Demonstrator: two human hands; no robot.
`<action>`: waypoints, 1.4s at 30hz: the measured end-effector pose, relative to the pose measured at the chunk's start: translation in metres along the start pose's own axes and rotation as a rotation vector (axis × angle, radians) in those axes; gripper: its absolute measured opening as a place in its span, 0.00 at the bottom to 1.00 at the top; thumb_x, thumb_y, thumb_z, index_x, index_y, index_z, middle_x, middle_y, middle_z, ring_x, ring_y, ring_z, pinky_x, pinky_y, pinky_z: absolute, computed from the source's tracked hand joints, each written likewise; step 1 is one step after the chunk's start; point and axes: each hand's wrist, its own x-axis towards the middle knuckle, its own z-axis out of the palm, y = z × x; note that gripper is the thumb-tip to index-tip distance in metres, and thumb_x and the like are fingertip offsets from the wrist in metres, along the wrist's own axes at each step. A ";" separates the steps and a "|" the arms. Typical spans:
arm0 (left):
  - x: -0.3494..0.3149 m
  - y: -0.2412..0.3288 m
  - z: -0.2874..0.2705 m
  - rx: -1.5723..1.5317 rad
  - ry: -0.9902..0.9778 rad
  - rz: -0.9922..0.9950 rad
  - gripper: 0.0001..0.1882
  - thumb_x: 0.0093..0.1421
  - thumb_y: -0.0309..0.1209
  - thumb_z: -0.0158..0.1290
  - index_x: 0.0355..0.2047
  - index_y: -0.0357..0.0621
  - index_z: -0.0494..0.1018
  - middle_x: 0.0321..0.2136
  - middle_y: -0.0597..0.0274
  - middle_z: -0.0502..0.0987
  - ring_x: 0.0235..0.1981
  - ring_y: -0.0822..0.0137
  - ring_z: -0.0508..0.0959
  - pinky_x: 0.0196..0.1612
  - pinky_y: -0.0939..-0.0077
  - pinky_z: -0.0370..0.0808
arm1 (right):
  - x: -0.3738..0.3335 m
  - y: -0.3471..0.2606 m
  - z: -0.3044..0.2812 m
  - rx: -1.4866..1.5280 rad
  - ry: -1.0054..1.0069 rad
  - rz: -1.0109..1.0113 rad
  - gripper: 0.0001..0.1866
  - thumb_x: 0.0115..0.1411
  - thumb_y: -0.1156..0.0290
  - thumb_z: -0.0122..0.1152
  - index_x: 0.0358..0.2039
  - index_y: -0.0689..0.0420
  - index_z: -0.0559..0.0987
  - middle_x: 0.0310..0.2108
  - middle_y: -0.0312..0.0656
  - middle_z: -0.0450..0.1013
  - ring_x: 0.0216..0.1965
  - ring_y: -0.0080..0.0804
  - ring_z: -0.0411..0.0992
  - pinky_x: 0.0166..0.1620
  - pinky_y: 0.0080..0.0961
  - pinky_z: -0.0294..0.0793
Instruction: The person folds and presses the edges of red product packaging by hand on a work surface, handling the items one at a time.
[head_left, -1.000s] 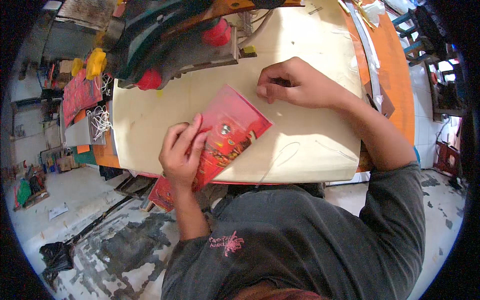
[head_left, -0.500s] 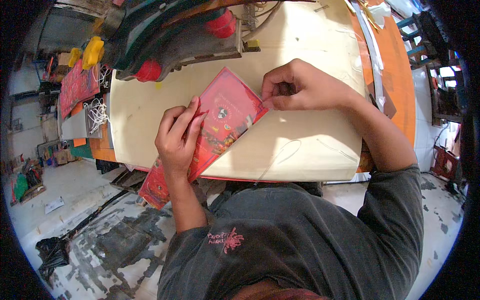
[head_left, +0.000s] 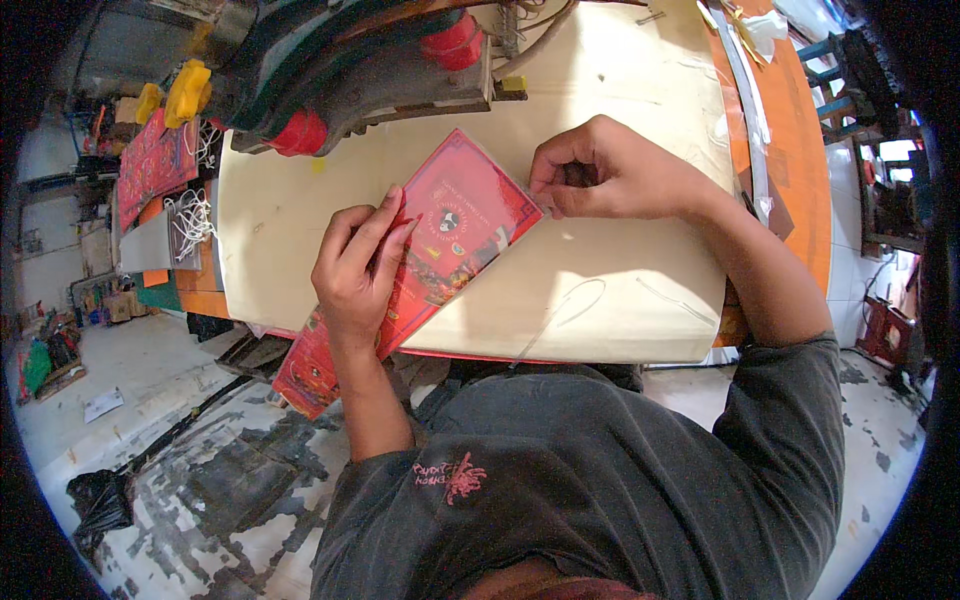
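A long red printed sheet (head_left: pixel 468 185), glossy like a laminated menu, lies slantwise over the table's near edge. It bears a round emblem and a band of food pictures. My left hand (head_left: pixel 350 270) grips its left edge, thumb on top, while the lower end sticks out beyond my wrist. At the right corner, the fingers of my right hand (head_left: pixel 605 178) are pinched together. A thin clear edge shows at that corner, but what exactly the fingertips hold is too small to make out.
A cream sheet (head_left: pixel 640 110) covers the table. At its far left stands a dark machine (head_left: pixel 360 60) with red round parts and yellow knobs. Red printed sheets (head_left: pixel 155 165) and white cords (head_left: pixel 190 222) are at the left. A metal strip (head_left: pixel 745 100) lies along the orange right side.
My right hand has shifted very slightly to the right, and the sheet's right corner is more fully visible beside its fingertips. My left hand keeps its grip.
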 end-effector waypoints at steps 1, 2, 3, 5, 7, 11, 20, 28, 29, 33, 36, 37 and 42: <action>0.000 0.001 0.000 0.000 -0.001 -0.006 0.20 0.64 0.25 0.67 0.57 0.44 0.86 0.39 0.56 0.82 0.38 0.62 0.82 0.41 0.69 0.80 | 0.000 0.001 0.001 0.006 0.008 0.004 0.10 0.62 0.72 0.67 0.40 0.64 0.85 0.29 0.31 0.78 0.31 0.16 0.72 0.34 0.20 0.71; 0.000 0.001 0.000 -0.001 -0.003 -0.013 0.20 0.64 0.25 0.67 0.57 0.44 0.86 0.39 0.56 0.82 0.39 0.62 0.83 0.41 0.69 0.80 | 0.000 0.001 0.003 0.011 0.017 0.007 0.09 0.61 0.72 0.67 0.39 0.64 0.85 0.29 0.31 0.78 0.31 0.16 0.72 0.34 0.20 0.71; 0.000 0.001 0.000 0.005 0.000 -0.007 0.20 0.64 0.25 0.67 0.57 0.44 0.86 0.39 0.56 0.82 0.39 0.62 0.83 0.41 0.69 0.81 | 0.000 0.001 0.004 -0.011 0.037 0.008 0.09 0.61 0.72 0.67 0.39 0.63 0.85 0.28 0.31 0.78 0.31 0.16 0.73 0.34 0.21 0.72; 0.000 -0.002 0.002 0.020 0.006 0.002 0.20 0.63 0.25 0.67 0.56 0.44 0.86 0.39 0.55 0.82 0.39 0.62 0.83 0.42 0.68 0.81 | 0.000 0.001 0.008 -0.057 0.075 0.008 0.09 0.60 0.72 0.68 0.39 0.63 0.85 0.27 0.33 0.78 0.30 0.18 0.73 0.34 0.22 0.73; 0.000 -0.003 0.004 0.008 0.024 0.009 0.21 0.62 0.24 0.69 0.57 0.46 0.86 0.38 0.57 0.81 0.36 0.64 0.81 0.40 0.69 0.80 | 0.000 0.001 0.013 -0.188 0.143 -0.025 0.09 0.58 0.72 0.68 0.38 0.62 0.85 0.27 0.37 0.79 0.28 0.23 0.75 0.34 0.26 0.75; 0.001 -0.002 0.006 -0.006 0.023 0.013 0.23 0.60 0.24 0.70 0.57 0.46 0.86 0.37 0.57 0.80 0.35 0.65 0.81 0.39 0.68 0.80 | -0.001 0.002 0.028 -0.467 0.274 -0.043 0.08 0.56 0.71 0.67 0.34 0.61 0.84 0.27 0.47 0.80 0.27 0.38 0.79 0.34 0.34 0.78; 0.001 -0.005 0.009 0.029 0.005 0.012 0.22 0.60 0.24 0.70 0.56 0.45 0.86 0.37 0.56 0.80 0.34 0.62 0.80 0.39 0.67 0.80 | 0.001 0.004 0.056 -0.779 0.515 -0.072 0.14 0.60 0.60 0.66 0.34 0.59 0.78 0.31 0.53 0.80 0.32 0.60 0.81 0.36 0.54 0.83; 0.002 -0.006 0.011 0.042 0.035 0.023 0.23 0.60 0.23 0.69 0.57 0.45 0.86 0.39 0.55 0.81 0.36 0.61 0.82 0.41 0.67 0.80 | 0.003 0.006 0.050 -0.800 0.519 -0.111 0.15 0.61 0.61 0.65 0.37 0.60 0.76 0.34 0.52 0.79 0.36 0.58 0.81 0.37 0.54 0.83; 0.002 -0.006 0.011 0.044 0.039 0.025 0.23 0.61 0.23 0.69 0.57 0.45 0.86 0.39 0.55 0.81 0.36 0.61 0.82 0.41 0.67 0.81 | 0.004 0.005 0.049 -0.818 0.528 -0.118 0.14 0.62 0.62 0.65 0.37 0.60 0.76 0.34 0.51 0.79 0.37 0.58 0.81 0.37 0.53 0.83; 0.004 -0.005 0.011 0.015 0.040 0.027 0.23 0.61 0.23 0.69 0.58 0.44 0.85 0.39 0.54 0.81 0.37 0.60 0.82 0.42 0.67 0.81 | 0.005 -0.001 0.050 -0.862 0.554 -0.086 0.13 0.64 0.61 0.62 0.39 0.59 0.76 0.35 0.50 0.79 0.38 0.56 0.82 0.38 0.52 0.83; 0.004 -0.004 0.010 -0.014 0.031 0.008 0.22 0.61 0.23 0.69 0.57 0.43 0.85 0.40 0.54 0.81 0.37 0.60 0.83 0.42 0.67 0.81 | 0.006 0.001 0.052 -0.896 0.569 -0.090 0.13 0.65 0.61 0.60 0.40 0.58 0.76 0.35 0.50 0.79 0.37 0.55 0.82 0.38 0.51 0.84; 0.005 -0.004 0.010 -0.027 0.033 0.015 0.22 0.61 0.22 0.69 0.57 0.43 0.85 0.40 0.53 0.81 0.37 0.59 0.83 0.43 0.66 0.81 | 0.005 0.002 0.052 -0.904 0.575 -0.096 0.13 0.65 0.61 0.60 0.40 0.58 0.76 0.35 0.49 0.78 0.37 0.55 0.81 0.37 0.50 0.83; 0.001 -0.007 0.010 -0.024 -0.015 0.082 0.22 0.59 0.23 0.70 0.55 0.42 0.85 0.39 0.51 0.82 0.38 0.57 0.83 0.43 0.65 0.82 | 0.010 0.012 0.029 -0.995 0.798 -0.061 0.10 0.59 0.73 0.68 0.36 0.57 0.74 0.32 0.44 0.77 0.33 0.48 0.79 0.37 0.41 0.81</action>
